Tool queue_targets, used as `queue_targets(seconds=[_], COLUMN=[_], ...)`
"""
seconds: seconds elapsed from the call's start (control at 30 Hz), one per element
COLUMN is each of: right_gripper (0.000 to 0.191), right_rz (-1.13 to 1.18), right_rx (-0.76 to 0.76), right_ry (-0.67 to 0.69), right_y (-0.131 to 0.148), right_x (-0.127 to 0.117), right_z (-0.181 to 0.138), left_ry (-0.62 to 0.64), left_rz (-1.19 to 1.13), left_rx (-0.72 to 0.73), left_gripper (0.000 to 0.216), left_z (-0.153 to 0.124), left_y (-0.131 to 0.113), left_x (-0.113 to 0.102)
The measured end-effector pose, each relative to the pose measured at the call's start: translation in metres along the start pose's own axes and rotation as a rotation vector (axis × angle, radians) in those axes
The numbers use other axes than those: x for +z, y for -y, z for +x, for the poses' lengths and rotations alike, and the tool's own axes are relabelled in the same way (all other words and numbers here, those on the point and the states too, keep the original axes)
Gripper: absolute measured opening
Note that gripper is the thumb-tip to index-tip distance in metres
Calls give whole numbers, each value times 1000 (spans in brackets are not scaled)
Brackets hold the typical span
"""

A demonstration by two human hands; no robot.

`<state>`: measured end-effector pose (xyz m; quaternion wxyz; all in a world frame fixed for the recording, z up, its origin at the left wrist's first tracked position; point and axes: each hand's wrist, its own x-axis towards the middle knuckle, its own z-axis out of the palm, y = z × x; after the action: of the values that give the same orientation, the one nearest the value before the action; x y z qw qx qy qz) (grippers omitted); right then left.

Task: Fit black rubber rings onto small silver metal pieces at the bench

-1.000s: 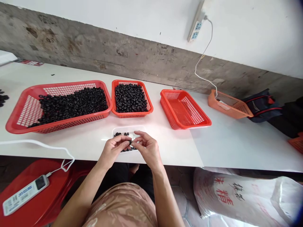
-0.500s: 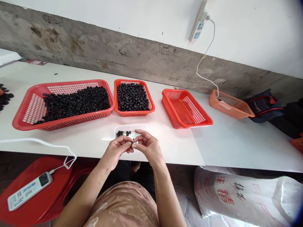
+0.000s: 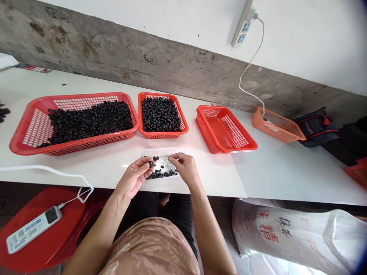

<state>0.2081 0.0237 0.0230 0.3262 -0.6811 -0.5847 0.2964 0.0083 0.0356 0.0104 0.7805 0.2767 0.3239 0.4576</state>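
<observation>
Between the thumb and fingers of my left hand (image 3: 132,178) is a small black ring-shaped part (image 3: 151,164), its hole facing up. My right hand (image 3: 187,169) is at the right side of a shallow white tray (image 3: 159,162), thumb and forefinger pinched together over a heap of tiny clear pieces (image 3: 169,163). Whatever is between those fingertips is too small to make out. More loose black parts (image 3: 163,174) lie in the tray, mostly along its near edge. The two hands are apart.
Behind the tray stand a large red basket (image 3: 73,148) and a smaller red basket (image 3: 163,134), both holding many black parts. Farther right are another red basket (image 3: 212,143) and an orange basket (image 3: 278,131). A white cable (image 3: 51,171) crosses the table's left front edge.
My hands were together at the black part and have separated. The right hand has moved right to the clear pieces; the left keeps the part, slightly left and higher. More of the tray shows.
</observation>
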Motion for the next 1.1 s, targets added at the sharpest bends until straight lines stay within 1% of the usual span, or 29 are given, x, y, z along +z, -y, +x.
queue_targets(seconds=[0.03, 0.1, 0.27, 0.37, 0.47, 0.57, 0.63, 0.67, 0.77, 0.8, 0.83, 0.87, 0.93, 1.0, 1.1], right_gripper=[18, 13, 17, 17, 18, 17, 20, 22, 20, 18, 16, 15, 13, 13, 11], right_rz=[-101, -202, -441, -496, -460, -340, -171, -14, 612, 776, 873, 929, 967, 954, 875], right_rx=[-9, -9, 10, 0, -40, -105, -129, -128, -99, -87, -78, -67, -52, -63, -123], right_ry=[21, 79, 234, 270, 262, 229, 196, 182, 148, 148, 155, 162, 167, 153, 87], right_y=[0, 0, 4, 5, 6, 7, 7, 7, 9, 9, 10, 12, 13, 14, 10], right_x=[1, 8, 32, 40, 37, 28, 22, 19, 16, 17, 18, 19, 21, 22, 23], right_z=[5, 14, 28, 30, 30, 27, 22, 19, 8, 4, 1, -3, -8, -12, -17], left_ry=[0, 12, 40, 40, 36, 30, 30, 28, 16, 15, 15, 16, 13, -6, -24], left_rz=[-19, -32, -10, -8, -13, 5, 32, 42, 42, 35, 27, 22, 16, 21, 70], left_rx=[-8, -24, -16, -19, -20, -20, -19, -21, -35, -40, -44, -45, -40, -33, -23], left_gripper=[29, 26, 15, 11, 10, 11, 13, 14, 21, 23, 24, 24, 24, 24, 25], left_z=[1, 2, 3, 2, 1, 0, 0, 0, 0, 0, -1, -1, -2, -3, -4], left_y=[1, 3, 8, 8, 8, 8, 8, 8, 11, 12, 13, 13, 15, 15, 16], left_x=[-1, 0, 2, 1, 1, 1, 4, 5, 13, 15, 18, 20, 24, 27, 30])
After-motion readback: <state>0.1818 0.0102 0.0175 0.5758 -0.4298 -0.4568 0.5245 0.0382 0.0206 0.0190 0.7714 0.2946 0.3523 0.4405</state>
